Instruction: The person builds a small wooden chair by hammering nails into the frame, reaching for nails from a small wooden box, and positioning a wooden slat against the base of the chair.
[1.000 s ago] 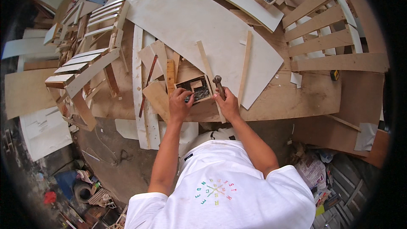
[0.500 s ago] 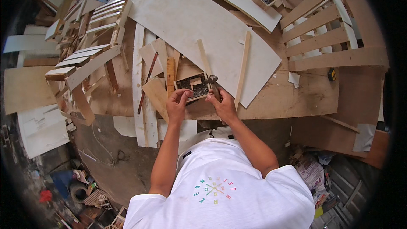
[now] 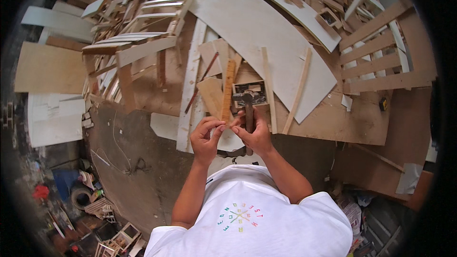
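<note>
My right hand point(image 3: 257, 134) is closed round the handle of a hammer point(image 3: 249, 114), whose metal head points away from me. Close beside it, my left hand point(image 3: 205, 137) is pinched shut; what sits between its fingertips is too small to make out. The fingertips of both hands nearly meet in front of the bench edge. Just beyond the hammer head lies a small wooden box point(image 3: 249, 83) with dark nails and a wood piece inside. A narrow yellowish wood strip point(image 3: 228, 88) runs away from my fingertips.
A slatted wooden seat frame point(image 3: 146, 56) stands at the left. A large white panel point(image 3: 257, 24) spans the bench, with two thin strips near its close edge. At the right are another slatted frame point(image 3: 371, 66) and a tape measure point(image 3: 382, 104). A reddish rod point(image 3: 202, 82) lies left of centre.
Both hands have drawn back from the nail box toward my body and come closer together. The hammer has come along in my right hand. The whole view has shifted, with the bench now further right.
</note>
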Demonstrator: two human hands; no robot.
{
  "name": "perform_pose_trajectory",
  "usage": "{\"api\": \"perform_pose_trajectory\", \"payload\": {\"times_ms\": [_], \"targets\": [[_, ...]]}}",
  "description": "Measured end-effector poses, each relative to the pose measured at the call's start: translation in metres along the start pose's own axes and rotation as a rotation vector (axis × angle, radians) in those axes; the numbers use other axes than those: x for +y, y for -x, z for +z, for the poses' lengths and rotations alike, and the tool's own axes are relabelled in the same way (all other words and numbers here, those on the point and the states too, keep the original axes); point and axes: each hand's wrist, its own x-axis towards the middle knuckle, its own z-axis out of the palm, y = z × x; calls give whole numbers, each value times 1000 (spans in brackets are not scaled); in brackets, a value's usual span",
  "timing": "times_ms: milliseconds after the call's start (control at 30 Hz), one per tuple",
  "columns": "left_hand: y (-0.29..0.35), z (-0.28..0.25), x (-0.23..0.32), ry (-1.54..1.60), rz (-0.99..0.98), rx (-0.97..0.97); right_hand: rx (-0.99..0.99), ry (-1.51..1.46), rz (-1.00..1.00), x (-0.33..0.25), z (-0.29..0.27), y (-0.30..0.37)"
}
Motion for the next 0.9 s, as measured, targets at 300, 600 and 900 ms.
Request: {"api": "perform_pose_trajectory", "payload": {"times_ms": [300,600,900], "targets": [[42,-143,-5,221,40,-58,-61,-87,45,54,148,20],[44,-335,6,193,56,-59,-61,-78,-1,141,323,15],[-69,-369,7,-646,753,80,316,-85,-37,131,354,-6]]}}
